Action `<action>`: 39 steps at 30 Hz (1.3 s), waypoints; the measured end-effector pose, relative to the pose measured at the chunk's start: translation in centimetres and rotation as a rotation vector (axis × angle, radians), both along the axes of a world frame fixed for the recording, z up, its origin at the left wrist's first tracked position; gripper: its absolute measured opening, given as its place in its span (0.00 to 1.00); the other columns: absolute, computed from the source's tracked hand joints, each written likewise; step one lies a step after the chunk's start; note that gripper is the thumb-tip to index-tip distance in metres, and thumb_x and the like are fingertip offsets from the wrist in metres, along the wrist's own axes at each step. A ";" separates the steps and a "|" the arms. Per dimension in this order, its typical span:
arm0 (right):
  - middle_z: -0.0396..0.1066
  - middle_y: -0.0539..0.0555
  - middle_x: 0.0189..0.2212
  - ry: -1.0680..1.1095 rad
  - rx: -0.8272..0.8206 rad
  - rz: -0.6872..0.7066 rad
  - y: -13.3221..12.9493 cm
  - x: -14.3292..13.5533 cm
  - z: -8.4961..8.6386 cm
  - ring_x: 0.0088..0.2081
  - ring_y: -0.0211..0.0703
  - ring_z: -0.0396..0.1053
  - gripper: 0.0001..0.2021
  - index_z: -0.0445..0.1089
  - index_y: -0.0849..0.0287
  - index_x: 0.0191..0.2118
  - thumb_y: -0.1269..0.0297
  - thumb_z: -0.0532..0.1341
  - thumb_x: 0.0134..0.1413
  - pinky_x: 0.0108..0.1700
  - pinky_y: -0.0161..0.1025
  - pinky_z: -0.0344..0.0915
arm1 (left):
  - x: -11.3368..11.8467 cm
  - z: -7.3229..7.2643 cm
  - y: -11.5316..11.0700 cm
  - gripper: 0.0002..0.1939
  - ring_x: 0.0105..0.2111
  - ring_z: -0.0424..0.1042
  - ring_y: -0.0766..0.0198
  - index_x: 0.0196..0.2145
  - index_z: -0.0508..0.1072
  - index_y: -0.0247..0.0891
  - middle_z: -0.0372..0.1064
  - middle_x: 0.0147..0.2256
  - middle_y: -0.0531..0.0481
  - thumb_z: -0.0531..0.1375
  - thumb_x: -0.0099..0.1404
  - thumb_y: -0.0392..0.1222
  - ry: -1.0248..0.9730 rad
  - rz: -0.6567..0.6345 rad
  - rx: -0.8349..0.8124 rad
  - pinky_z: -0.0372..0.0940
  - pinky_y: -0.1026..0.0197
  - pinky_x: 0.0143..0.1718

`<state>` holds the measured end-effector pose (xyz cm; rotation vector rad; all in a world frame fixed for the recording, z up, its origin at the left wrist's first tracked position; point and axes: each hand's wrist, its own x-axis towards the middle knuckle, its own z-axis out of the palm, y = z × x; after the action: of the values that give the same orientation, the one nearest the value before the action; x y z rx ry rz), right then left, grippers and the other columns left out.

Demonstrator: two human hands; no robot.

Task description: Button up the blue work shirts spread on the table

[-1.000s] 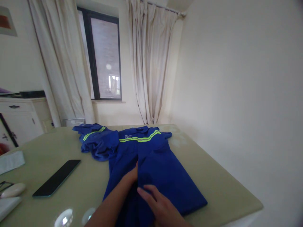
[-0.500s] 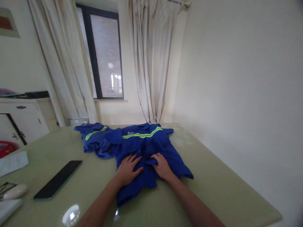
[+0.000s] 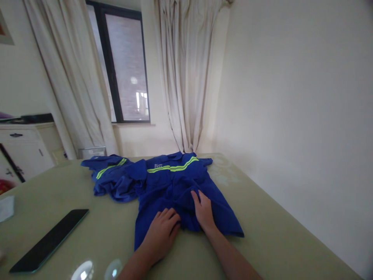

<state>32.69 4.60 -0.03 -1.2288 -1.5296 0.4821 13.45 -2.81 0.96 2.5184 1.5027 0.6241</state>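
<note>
A blue short-sleeved garment (image 3: 183, 182) with yellow-green reflective stripes lies spread on the table, its collar toward the window. My left hand (image 3: 164, 229) rests at its lower edge, fingers curled together on the cloth. My right hand (image 3: 202, 208) is on the lower right part, thumb and fingers pinching a bit of the fabric. Crumpled beside it on the left is a second blue garment (image 3: 116, 182), also striped; its edge meets the first one's sleeve.
On the greenish table (image 3: 262, 233), a black flat device (image 3: 51, 241) lies at left, with a white paper (image 3: 6, 208) beyond it. A wall borders the right side; curtains and a window stand behind.
My left hand has moved toward me and its spread fingers have curled in. The garment's front is flatter, with its lower part drawn nearer. The view has shifted slightly right.
</note>
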 end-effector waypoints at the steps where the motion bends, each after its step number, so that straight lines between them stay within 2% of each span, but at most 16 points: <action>1: 0.75 0.56 0.31 -0.043 0.024 -0.015 -0.2 -0.3 0.2 0.35 0.49 0.74 0.22 0.72 0.57 0.34 0.48 0.50 0.71 0.43 0.43 0.69 | -0.4 -0.1 1.2 0.12 0.47 0.71 0.54 0.43 0.74 0.46 0.73 0.44 0.49 0.51 0.73 0.41 -0.003 0.041 0.021 0.64 0.51 0.49; 4: 0.73 0.57 0.36 -0.204 0.144 -0.016 -1.4 -1.2 1.0 0.39 0.48 0.73 0.19 0.72 0.56 0.35 0.53 0.51 0.72 0.45 0.43 0.69 | -1.5 -0.4 4.5 0.14 0.46 0.73 0.53 0.43 0.74 0.43 0.75 0.43 0.46 0.49 0.74 0.39 -0.029 0.152 0.077 0.66 0.51 0.48; 7: 0.73 0.56 0.40 -0.323 0.241 0.094 -2.5 -2.1 1.2 0.43 0.48 0.73 0.13 0.73 0.55 0.45 0.60 0.52 0.72 0.48 0.42 0.70 | -2.3 -1.1 5.6 0.17 0.46 0.74 0.53 0.47 0.73 0.41 0.76 0.44 0.44 0.46 0.73 0.36 -0.096 0.170 0.098 0.68 0.50 0.50; 9: 0.74 0.56 0.41 -0.319 0.280 0.105 -2.8 -2.5 1.0 0.43 0.47 0.74 0.11 0.70 0.55 0.50 0.63 0.52 0.72 0.48 0.42 0.71 | -2.6 -1.6 5.1 0.22 0.51 0.73 0.55 0.51 0.71 0.41 0.75 0.49 0.44 0.43 0.70 0.29 -0.165 0.137 0.128 0.68 0.50 0.55; 11: 0.74 0.58 0.43 -0.254 0.302 0.030 -2.8 -2.8 0.8 0.44 0.47 0.75 0.11 0.67 0.56 0.53 0.64 0.52 0.71 0.48 0.42 0.72 | -2.7 -1.7 4.0 0.27 0.55 0.70 0.57 0.54 0.69 0.42 0.72 0.52 0.45 0.42 0.67 0.25 -0.225 0.110 0.168 0.66 0.50 0.59; 12: 0.73 0.58 0.43 -0.220 0.307 -0.010 -2.7 -2.8 0.7 0.44 0.47 0.75 0.11 0.66 0.56 0.53 0.64 0.53 0.71 0.47 0.42 0.73 | -2.6 -1.6 3.4 0.26 0.56 0.69 0.57 0.55 0.68 0.42 0.71 0.53 0.45 0.42 0.67 0.26 -0.247 0.109 0.185 0.65 0.49 0.60; 14: 0.73 0.58 0.43 -0.192 0.302 -0.037 -2.5 -2.8 0.7 0.45 0.48 0.75 0.10 0.67 0.57 0.51 0.64 0.52 0.70 0.47 0.43 0.73 | -2.2 -1.1 2.3 0.18 0.55 0.70 0.55 0.55 0.66 0.42 0.71 0.51 0.44 0.47 0.72 0.34 -0.280 0.129 0.201 0.66 0.48 0.59; 17: 0.73 0.57 0.43 -0.213 0.267 0.043 -2.5 -2.5 0.9 0.46 0.48 0.75 0.10 0.70 0.55 0.49 0.65 0.52 0.70 0.49 0.44 0.73 | -1.3 -0.2 1.4 0.11 0.47 0.73 0.55 0.50 0.67 0.43 0.70 0.45 0.46 0.52 0.75 0.47 -0.315 0.167 0.187 0.70 0.50 0.51; 19: 0.75 0.57 0.44 -0.208 0.232 0.099 -2.7 -2.4 1.1 0.46 0.48 0.75 0.11 0.71 0.55 0.50 0.66 0.54 0.69 0.52 0.44 0.72 | -0.9 0.2 1.3 0.11 0.42 0.73 0.57 0.45 0.69 0.44 0.69 0.41 0.48 0.49 0.76 0.48 -0.344 0.171 0.151 0.70 0.54 0.47; 21: 0.75 0.56 0.46 -0.183 0.206 0.119 -2.8 -2.4 1.2 0.47 0.48 0.75 0.12 0.72 0.54 0.52 0.66 0.56 0.68 0.54 0.45 0.71 | -0.7 0.3 1.4 0.14 0.41 0.73 0.59 0.43 0.71 0.45 0.69 0.41 0.49 0.46 0.77 0.46 -0.405 0.156 0.112 0.70 0.56 0.47; 23: 0.76 0.56 0.45 -0.144 0.186 0.116 -2.9 -2.5 1.3 0.48 0.49 0.75 0.12 0.73 0.54 0.52 0.66 0.58 0.66 0.54 0.45 0.70 | -0.8 0.1 1.8 0.15 0.43 0.73 0.60 0.44 0.73 0.45 0.68 0.42 0.49 0.47 0.77 0.45 -0.486 0.146 0.096 0.70 0.56 0.49; 28: 0.76 0.55 0.41 -0.041 0.139 0.115 -2.9 -2.5 1.6 0.44 0.48 0.74 0.07 0.75 0.55 0.44 0.67 0.60 0.63 0.49 0.43 0.70 | -1.3 -0.4 2.5 0.15 0.45 0.73 0.59 0.50 0.76 0.44 0.69 0.43 0.47 0.51 0.73 0.40 -0.617 0.154 0.107 0.69 0.55 0.51; 32: 0.75 0.54 0.40 -0.052 0.134 0.172 -3.1 -2.6 2.1 0.44 0.48 0.73 0.08 0.75 0.55 0.42 0.69 0.59 0.62 0.49 0.42 0.69 | -1.4 -0.1 2.3 0.10 0.42 0.75 0.57 0.44 0.76 0.42 0.76 0.39 0.51 0.59 0.70 0.46 -0.733 0.203 0.021 0.69 0.57 0.45; 34: 0.74 0.54 0.40 -0.058 0.139 0.196 -3.4 -2.7 2.3 0.44 0.47 0.73 0.09 0.75 0.54 0.43 0.71 0.58 0.62 0.49 0.42 0.69 | -1.2 0.3 2.0 0.11 0.38 0.75 0.58 0.40 0.77 0.41 0.77 0.35 0.52 0.60 0.69 0.50 -0.757 0.221 -0.019 0.68 0.59 0.40; 39: 0.73 0.53 0.40 -0.031 0.134 0.239 -4.0 -3.2 2.6 0.43 0.46 0.73 0.11 0.76 0.54 0.43 0.73 0.58 0.60 0.48 0.41 0.69 | -1.0 1.4 1.5 0.13 0.37 0.74 0.59 0.36 0.79 0.40 0.77 0.35 0.50 0.60 0.69 0.50 -0.771 0.080 -0.037 0.67 0.60 0.40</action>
<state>29.48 0.62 2.60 -0.9593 -1.7173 0.5084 12.46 -1.34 2.33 1.8311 1.2788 1.3558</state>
